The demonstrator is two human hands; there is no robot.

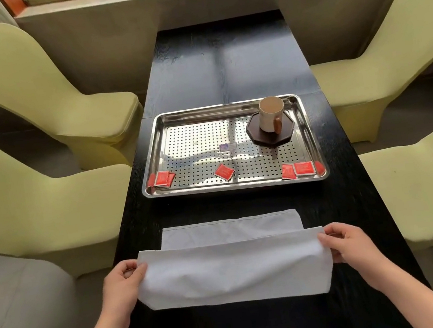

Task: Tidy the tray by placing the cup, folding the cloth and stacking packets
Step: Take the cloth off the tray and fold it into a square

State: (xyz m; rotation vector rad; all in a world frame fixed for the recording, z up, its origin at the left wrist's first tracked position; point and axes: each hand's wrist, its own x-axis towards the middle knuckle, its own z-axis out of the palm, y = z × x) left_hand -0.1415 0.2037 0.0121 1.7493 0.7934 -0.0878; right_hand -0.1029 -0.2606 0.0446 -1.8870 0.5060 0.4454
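Observation:
A white cloth lies on the near part of the black table, its near half lifted and folded over toward the far edge. My left hand pinches the cloth's left corner and my right hand pinches its right corner. Beyond it sits a perforated steel tray. A beige cup with a brown handle stands on a dark octagonal coaster in the tray's far right. Red packets lie scattered along the tray's near edge: one at the left, one in the middle, two at the right.
The black table runs away from me toward a window sill. Yellow-green covered chairs flank it, two on the left and two on the right. A small label is stuck at the tray's centre.

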